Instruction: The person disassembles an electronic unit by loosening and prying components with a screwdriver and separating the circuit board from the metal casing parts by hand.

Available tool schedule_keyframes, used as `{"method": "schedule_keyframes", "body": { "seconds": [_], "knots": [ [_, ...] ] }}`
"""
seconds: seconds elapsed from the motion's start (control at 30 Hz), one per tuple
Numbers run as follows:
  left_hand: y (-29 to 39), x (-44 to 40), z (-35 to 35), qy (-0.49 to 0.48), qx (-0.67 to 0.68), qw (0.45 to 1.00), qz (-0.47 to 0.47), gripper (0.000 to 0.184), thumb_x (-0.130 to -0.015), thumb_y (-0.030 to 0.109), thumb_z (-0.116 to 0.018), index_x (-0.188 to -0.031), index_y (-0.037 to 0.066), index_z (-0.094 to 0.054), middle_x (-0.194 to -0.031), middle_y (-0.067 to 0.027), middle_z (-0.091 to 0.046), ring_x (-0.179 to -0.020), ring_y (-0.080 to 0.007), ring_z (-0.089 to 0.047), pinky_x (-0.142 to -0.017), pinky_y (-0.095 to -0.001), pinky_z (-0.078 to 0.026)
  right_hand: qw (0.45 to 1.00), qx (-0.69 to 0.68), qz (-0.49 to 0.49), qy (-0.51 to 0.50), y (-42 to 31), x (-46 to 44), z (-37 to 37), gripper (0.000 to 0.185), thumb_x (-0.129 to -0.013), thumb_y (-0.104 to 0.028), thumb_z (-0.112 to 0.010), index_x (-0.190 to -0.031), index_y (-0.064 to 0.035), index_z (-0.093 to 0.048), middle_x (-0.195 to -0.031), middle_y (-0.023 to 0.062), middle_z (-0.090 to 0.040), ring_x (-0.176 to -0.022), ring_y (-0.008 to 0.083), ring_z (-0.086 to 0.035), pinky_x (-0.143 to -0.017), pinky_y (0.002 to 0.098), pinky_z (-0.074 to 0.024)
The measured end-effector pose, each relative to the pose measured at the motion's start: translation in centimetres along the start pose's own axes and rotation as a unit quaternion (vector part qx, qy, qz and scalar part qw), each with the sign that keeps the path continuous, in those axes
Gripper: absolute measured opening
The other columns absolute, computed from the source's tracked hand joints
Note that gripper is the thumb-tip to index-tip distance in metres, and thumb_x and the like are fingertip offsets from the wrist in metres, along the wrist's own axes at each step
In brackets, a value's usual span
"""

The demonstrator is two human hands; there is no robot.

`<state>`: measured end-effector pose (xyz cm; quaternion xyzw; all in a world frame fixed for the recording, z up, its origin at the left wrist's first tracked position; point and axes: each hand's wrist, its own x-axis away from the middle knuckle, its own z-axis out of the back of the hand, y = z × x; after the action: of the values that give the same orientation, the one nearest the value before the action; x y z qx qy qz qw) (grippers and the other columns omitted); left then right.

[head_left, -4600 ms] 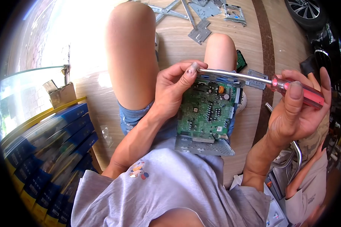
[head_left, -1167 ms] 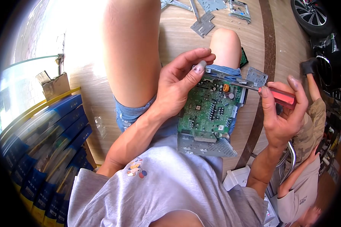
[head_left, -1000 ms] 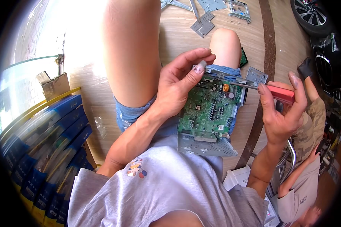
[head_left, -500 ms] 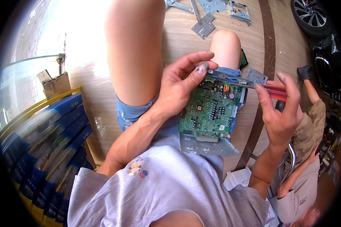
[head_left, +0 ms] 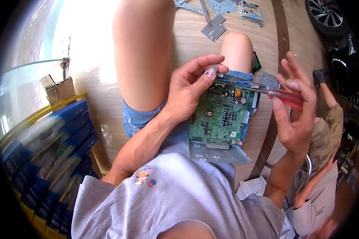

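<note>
A green circuit board in a grey metal frame rests on my lap, its components facing up. My left hand grips its upper left corner with the thumb on top and fingers curled at the edge. In my right hand is a screwdriver with a red see-through handle, pinched between thumb and finger while other fingers are lifted away. The shaft lies nearly level along the board's far edge, pointing at my left thumb. Its tip is hidden near that thumb, so I cannot tell what it touches.
Grey metal plates and a metal bracket frame lie on the tiled floor. Blue boxes stand at the left beside a cardboard box. Another person sits at the right, near a car wheel.
The fingers of my right hand have loosened and shifted on the screwdriver handle, with some now raised. My left hand and the board stay almost where they were.
</note>
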<state>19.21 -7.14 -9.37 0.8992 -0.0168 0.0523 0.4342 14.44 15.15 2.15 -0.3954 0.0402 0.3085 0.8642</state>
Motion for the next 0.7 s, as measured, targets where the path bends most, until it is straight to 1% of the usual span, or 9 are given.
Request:
{"method": "schedule_keyframes", "body": {
  "seconds": [0.03, 0.13, 0.23, 0.33, 0.37, 0.43, 0.53, 0.63, 0.7],
  "knots": [
    [0.0, 0.0, 0.1, 0.000, -0.001, 1.000, 0.002, 0.033, -0.101, 0.014, -0.061, -0.131, 0.000, -0.060, -0.112, -0.0082, -0.070, -0.107, -0.0115, -0.061, -0.096, -0.0269, -0.047, 0.998, -0.057, 0.007, -0.011, 0.0, -0.1, 0.0, 0.044, -0.088, 0.004, -0.070, -0.127, 0.0001, -0.051, -0.107, 0.0200, -0.071, -0.097, 0.0254, -0.072, -0.085, 0.0329, -0.0577],
    [-0.1, 0.0, 0.0, -0.002, 0.003, 1.000, 0.000, 0.033, -0.101, 0.014, -0.061, -0.131, 0.000, -0.060, -0.112, -0.0082, -0.070, -0.107, -0.0114, -0.061, -0.096, -0.0268, -0.047, 0.993, 0.015, -0.097, -0.071, -0.8, 0.5, 1.2, 0.043, -0.090, 0.003, -0.067, -0.128, -0.0006, -0.049, -0.122, 0.0245, -0.066, -0.109, 0.0279, -0.068, -0.091, 0.0347, -0.0555],
    [-0.1, 0.0, 0.0, -0.003, 0.001, 1.000, -0.005, 0.032, -0.101, 0.014, -0.061, -0.131, 0.000, -0.060, -0.112, -0.0081, -0.070, -0.107, -0.0114, -0.061, -0.095, -0.0266, -0.047, 0.982, 0.152, -0.108, -0.028, -1.4, -0.3, 0.8, 0.041, -0.086, 0.005, -0.068, -0.124, -0.0010, -0.053, -0.121, 0.0217, -0.067, -0.100, 0.0272, -0.072, -0.081, 0.0327, -0.0586],
    [-0.2, 0.0, 0.0, -0.003, 0.002, 1.000, -0.006, 0.032, -0.101, 0.014, -0.060, -0.131, -0.001, -0.060, -0.111, -0.0082, -0.070, -0.107, -0.0118, -0.062, -0.095, -0.0267, -0.047, 0.994, 0.100, 0.017, -0.033, -1.4, -1.4, 0.5, 0.039, -0.090, 0.005, -0.065, -0.126, 0.0004, -0.050, -0.119, 0.0240, -0.067, -0.104, 0.0265, -0.070, -0.089, 0.0333, -0.0560],
    [-0.2, 0.0, 0.0, -0.002, 0.003, 1.000, -0.006, 0.032, -0.101, 0.014, -0.060, -0.130, -0.001, -0.060, -0.111, -0.0083, -0.070, -0.107, -0.0119, -0.062, -0.096, -0.0268, -0.047, 0.999, 0.018, 0.002, -0.034, -1.2, -1.3, 0.3, 0.038, -0.091, 0.004, -0.066, -0.125, 0.0004, -0.050, -0.119, 0.0239, -0.067, -0.104, 0.0264, -0.070, -0.089, 0.0328, -0.0559],
    [-0.1, 0.0, 0.0, -0.002, 0.006, 1.000, -0.007, 0.032, -0.101, 0.014, -0.061, -0.130, -0.001, -0.060, -0.111, -0.0083, -0.070, -0.107, -0.0119, -0.061, -0.096, -0.0269, -0.047, 0.989, -0.144, -0.028, -0.032, -1.0, -0.5, -0.1, 0.038, -0.091, 0.004, -0.066, -0.125, 0.0004, -0.051, -0.118, 0.0236, -0.067, -0.104, 0.0262, -0.070, -0.089, 0.0318, -0.0556],
    [-0.1, 0.0, 0.0, -0.006, 0.008, 1.000, -0.005, 0.033, -0.101, 0.014, -0.061, -0.130, -0.001, -0.060, -0.111, -0.0083, -0.070, -0.107, -0.0118, -0.061, -0.096, -0.0270, -0.048, 0.994, 0.046, -0.077, -0.055, -1.0, 0.0, 1.0, 0.040, -0.086, 0.003, -0.071, -0.122, 0.0006, -0.053, -0.120, 0.0229, -0.067, -0.105, 0.0255, -0.071, -0.081, 0.0323, -0.0588],
    [-0.1, 0.0, 0.0, -0.006, 0.010, 1.000, 0.000, 0.032, -0.101, 0.014, -0.061, -0.130, -0.001, -0.060, -0.112, -0.0083, -0.070, -0.108, -0.0118, -0.061, -0.096, -0.0270, -0.048, 0.993, 0.097, -0.056, -0.022, -0.7, -0.2, 0.6, 0.039, -0.086, 0.004, -0.070, -0.122, 0.0023, -0.053, -0.117, 0.0228, -0.068, -0.104, 0.0257, -0.072, -0.081, 0.0328, -0.0592],
    [-0.1, 0.0, 0.0, -0.005, 0.008, 1.000, 0.001, 0.032, -0.101, 0.014, -0.061, -0.130, -0.001, -0.060, -0.112, -0.0084, -0.070, -0.108, -0.0118, -0.061, -0.096, -0.0270, -0.048, 0.998, 0.056, 0.009, -0.036, -0.7, -0.9, 0.5, 0.039, -0.088, 0.006, -0.068, -0.123, 0.0018, -0.052, -0.110, 0.0211, -0.070, -0.098, 0.0244, -0.072, -0.084, 0.0328, -0.0579]
  ]
}}
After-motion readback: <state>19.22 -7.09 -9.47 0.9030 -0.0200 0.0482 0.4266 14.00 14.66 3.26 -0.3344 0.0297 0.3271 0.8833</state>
